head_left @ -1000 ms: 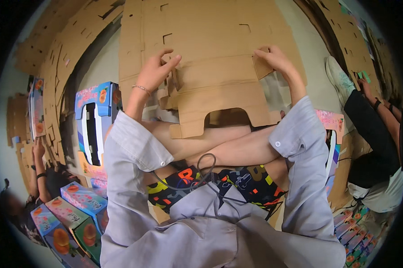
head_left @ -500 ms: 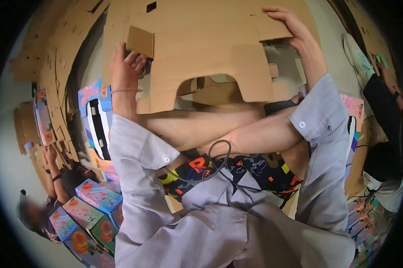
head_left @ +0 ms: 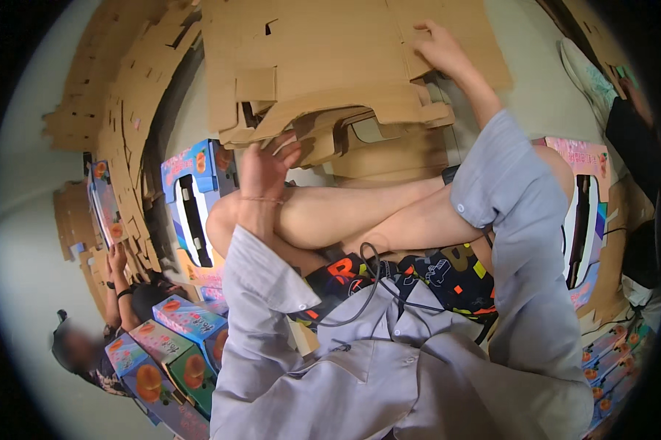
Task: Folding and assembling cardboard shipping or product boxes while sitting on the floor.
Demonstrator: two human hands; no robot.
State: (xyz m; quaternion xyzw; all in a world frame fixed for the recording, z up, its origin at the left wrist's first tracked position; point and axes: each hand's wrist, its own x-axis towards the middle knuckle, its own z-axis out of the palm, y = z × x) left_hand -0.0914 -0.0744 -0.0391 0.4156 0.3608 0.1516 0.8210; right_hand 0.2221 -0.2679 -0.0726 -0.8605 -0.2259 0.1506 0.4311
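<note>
A large flat brown cardboard sheet (head_left: 330,59) with cut slots and flaps lies over a stack of similar sheets in front of my crossed legs. My right hand (head_left: 437,48) presses flat on its top right part, fingers spread. My left hand (head_left: 264,165) is just below the sheet's near left edge, fingers loosely apart and touching the underside of the folded flaps, holding nothing that I can see.
Stacks of flat cardboard (head_left: 125,110) curve along the left. Colourful printed boxes sit at left (head_left: 191,198), lower left (head_left: 169,352) and right (head_left: 587,220). Another person (head_left: 114,308) sits at lower left; another person's leg and shoe (head_left: 587,66) are at right.
The left hand let go of the sheet's left flap and dropped below its near edge. The right hand stayed on the sheet's top right. The view tilted left.
</note>
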